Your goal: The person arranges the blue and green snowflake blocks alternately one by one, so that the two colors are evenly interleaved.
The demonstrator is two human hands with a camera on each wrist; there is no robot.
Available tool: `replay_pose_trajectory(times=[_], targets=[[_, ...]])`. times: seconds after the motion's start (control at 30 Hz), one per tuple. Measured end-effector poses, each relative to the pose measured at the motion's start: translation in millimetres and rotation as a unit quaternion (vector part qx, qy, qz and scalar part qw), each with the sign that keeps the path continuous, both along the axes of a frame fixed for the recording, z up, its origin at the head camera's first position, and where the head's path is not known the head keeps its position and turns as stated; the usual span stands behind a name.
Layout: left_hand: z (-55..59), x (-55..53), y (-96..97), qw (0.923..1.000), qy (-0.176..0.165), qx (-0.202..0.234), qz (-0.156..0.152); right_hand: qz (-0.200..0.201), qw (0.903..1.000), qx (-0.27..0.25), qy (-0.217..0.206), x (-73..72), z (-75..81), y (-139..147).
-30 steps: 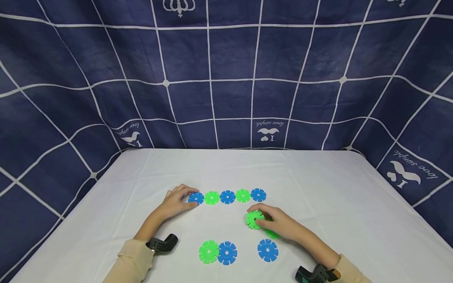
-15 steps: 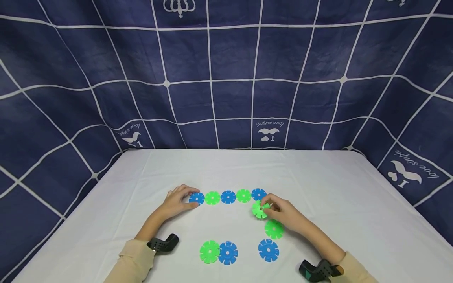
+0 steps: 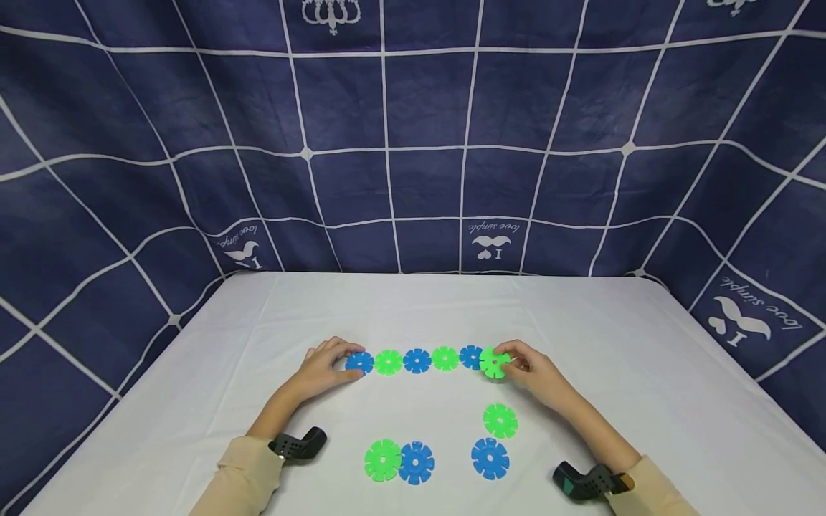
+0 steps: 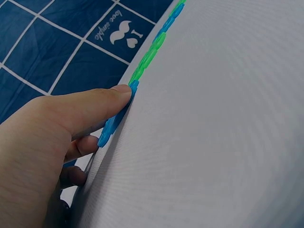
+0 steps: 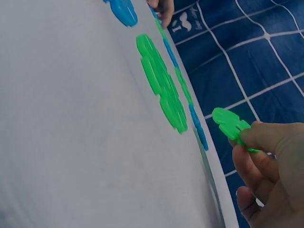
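A row of notched plastic snowflake discs lies across the white table, blue and green in turn. My left hand (image 3: 325, 365) holds the blue disc (image 3: 360, 362) at the row's left end between thumb and fingers; the thumb (image 4: 124, 90) shows at its edge in the left wrist view. Along the row follow a green disc (image 3: 388, 362), a blue disc (image 3: 417, 361), a green disc (image 3: 445, 358) and a blue disc (image 3: 471, 357). My right hand (image 3: 540, 374) pinches another green disc (image 3: 492, 364), raised above the table in the right wrist view and overlapping the right-end blue disc in the head view.
Nearer me on the right lie a loose green disc (image 3: 500, 421) and a blue disc (image 3: 490, 459). At front centre, a green disc (image 3: 383, 460) and a blue disc (image 3: 417, 463) overlap at their edges. A navy checked cloth (image 3: 422, 179) hangs behind the table.
My right hand has carried its green disc away and to the right, from above the loose green disc to the row's right end. The left hand stays on its blue disc.
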State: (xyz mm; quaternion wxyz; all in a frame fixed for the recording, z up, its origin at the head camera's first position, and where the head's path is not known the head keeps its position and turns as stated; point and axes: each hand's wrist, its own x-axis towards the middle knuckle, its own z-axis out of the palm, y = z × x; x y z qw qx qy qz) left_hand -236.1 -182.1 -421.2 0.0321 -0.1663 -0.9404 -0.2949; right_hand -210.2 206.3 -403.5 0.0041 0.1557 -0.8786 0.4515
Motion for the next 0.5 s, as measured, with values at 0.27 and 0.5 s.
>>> replay_pose_trajectory(times=[0.27, 0.5], targets=[[-0.3, -0.2, 0.3, 1.0000, 0.002, 0.000, -0.001, -0.047, 0.9989, 0.000, 0.007, -4.4, -5.2, 8.6], [1.3, 1.0, 0.7, 1.0000, -0.002, 0.001, 0.002, -0.074, 0.9967, 0.027, 0.019, -9.1, -17.1, 12.3]])
